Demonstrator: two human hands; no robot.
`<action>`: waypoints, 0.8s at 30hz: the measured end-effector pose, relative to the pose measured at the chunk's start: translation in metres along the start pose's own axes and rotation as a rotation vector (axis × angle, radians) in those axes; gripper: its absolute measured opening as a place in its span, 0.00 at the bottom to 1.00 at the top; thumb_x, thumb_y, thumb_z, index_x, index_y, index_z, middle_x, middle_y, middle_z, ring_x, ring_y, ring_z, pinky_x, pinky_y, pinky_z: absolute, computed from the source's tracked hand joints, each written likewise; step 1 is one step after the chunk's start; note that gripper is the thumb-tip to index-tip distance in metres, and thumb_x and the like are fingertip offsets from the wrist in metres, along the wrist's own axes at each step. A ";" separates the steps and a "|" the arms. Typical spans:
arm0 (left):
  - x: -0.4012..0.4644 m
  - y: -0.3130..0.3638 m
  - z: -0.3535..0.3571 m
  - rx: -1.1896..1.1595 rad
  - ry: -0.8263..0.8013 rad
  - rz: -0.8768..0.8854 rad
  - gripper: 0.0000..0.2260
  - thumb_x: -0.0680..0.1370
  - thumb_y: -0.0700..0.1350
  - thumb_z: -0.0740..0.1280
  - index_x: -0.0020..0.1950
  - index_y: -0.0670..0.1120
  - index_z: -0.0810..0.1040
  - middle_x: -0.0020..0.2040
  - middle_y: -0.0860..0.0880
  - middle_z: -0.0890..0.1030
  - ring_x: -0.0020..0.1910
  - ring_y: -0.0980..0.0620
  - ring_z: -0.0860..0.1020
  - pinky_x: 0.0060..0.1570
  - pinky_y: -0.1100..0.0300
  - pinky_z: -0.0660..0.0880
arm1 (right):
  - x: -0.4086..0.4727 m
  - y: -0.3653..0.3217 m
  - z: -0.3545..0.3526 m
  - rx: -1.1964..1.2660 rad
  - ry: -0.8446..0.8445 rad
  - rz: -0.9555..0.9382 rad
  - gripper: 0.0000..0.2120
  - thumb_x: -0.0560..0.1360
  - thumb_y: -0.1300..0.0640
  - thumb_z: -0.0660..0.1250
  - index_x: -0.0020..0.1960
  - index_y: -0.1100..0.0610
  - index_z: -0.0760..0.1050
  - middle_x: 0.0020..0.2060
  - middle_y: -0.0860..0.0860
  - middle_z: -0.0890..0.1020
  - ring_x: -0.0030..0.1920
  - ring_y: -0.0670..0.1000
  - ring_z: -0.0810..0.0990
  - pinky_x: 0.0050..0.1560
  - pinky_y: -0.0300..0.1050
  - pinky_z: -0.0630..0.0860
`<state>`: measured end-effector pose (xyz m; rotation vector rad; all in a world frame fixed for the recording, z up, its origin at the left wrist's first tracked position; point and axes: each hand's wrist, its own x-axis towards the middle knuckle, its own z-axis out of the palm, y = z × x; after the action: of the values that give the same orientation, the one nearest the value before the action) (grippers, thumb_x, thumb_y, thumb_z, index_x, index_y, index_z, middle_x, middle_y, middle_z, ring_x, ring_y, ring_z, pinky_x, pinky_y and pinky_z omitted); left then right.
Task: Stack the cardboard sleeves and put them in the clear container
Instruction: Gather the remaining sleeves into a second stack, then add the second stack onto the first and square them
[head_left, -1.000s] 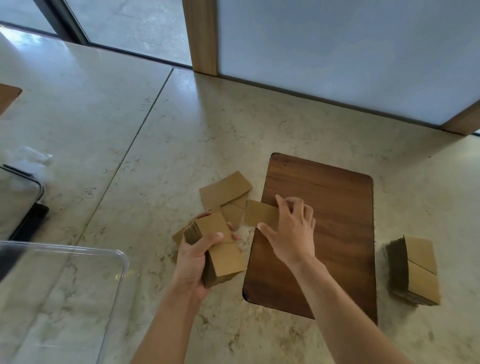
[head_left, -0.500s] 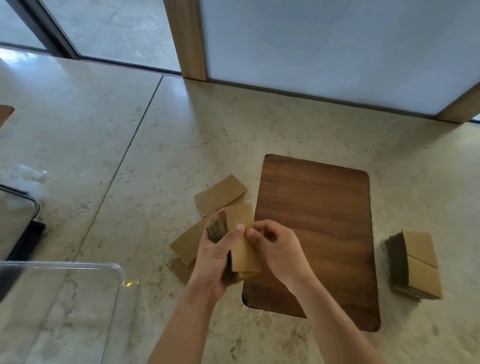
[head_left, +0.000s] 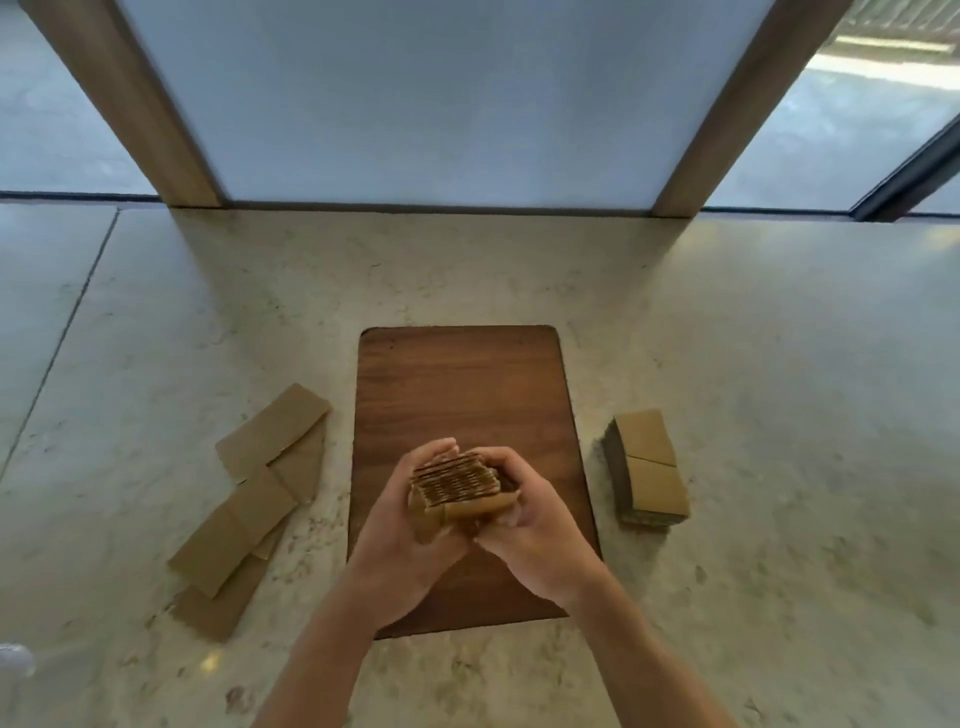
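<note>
Both hands hold one stack of brown cardboard sleeves (head_left: 457, 486) on edge above the wooden board (head_left: 462, 395). My left hand (head_left: 400, 535) grips its left side and my right hand (head_left: 535, 535) grips its right side. Several loose flat sleeves (head_left: 254, 493) lie scattered on the stone counter left of the board. A second, tidy stack of sleeves (head_left: 647, 467) sits on the counter right of the board. The clear container is out of view.
The stone counter (head_left: 779, 415) runs to a frosted panel with wooden posts (head_left: 150, 104) at the back. A seam in the counter (head_left: 57, 343) crosses the left side. A blurred pale object (head_left: 13, 660) shows at the lower left edge.
My right hand added a sleeve to the stack, and both hands now grip it over the board. The view swung right, so the clear container left the frame.
</note>
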<state>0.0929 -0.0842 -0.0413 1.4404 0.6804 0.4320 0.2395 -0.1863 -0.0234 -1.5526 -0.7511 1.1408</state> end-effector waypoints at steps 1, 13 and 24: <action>-0.001 -0.005 0.010 0.012 0.068 0.028 0.34 0.67 0.35 0.75 0.69 0.58 0.76 0.62 0.59 0.83 0.63 0.54 0.82 0.59 0.64 0.78 | 0.002 0.003 0.000 -0.006 0.032 -0.031 0.27 0.69 0.76 0.69 0.65 0.58 0.76 0.58 0.53 0.84 0.62 0.55 0.82 0.64 0.52 0.80; 0.010 -0.027 0.082 -0.491 0.528 -0.079 0.35 0.72 0.69 0.72 0.74 0.53 0.74 0.70 0.49 0.80 0.70 0.44 0.77 0.67 0.42 0.75 | 0.003 0.047 0.022 0.052 0.245 -0.033 0.33 0.69 0.62 0.63 0.73 0.45 0.72 0.67 0.49 0.78 0.69 0.55 0.76 0.68 0.60 0.76; 0.042 0.030 0.129 -0.338 0.203 -0.367 0.24 0.71 0.48 0.61 0.66 0.50 0.80 0.58 0.44 0.84 0.53 0.51 0.83 0.51 0.56 0.80 | -0.027 -0.015 -0.067 -0.089 0.211 0.065 0.34 0.72 0.59 0.60 0.79 0.50 0.63 0.67 0.51 0.76 0.68 0.47 0.75 0.72 0.50 0.73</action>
<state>0.2126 -0.1511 -0.0197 0.9355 0.9651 0.3850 0.2937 -0.2303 0.0004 -1.7514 -0.6211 0.9822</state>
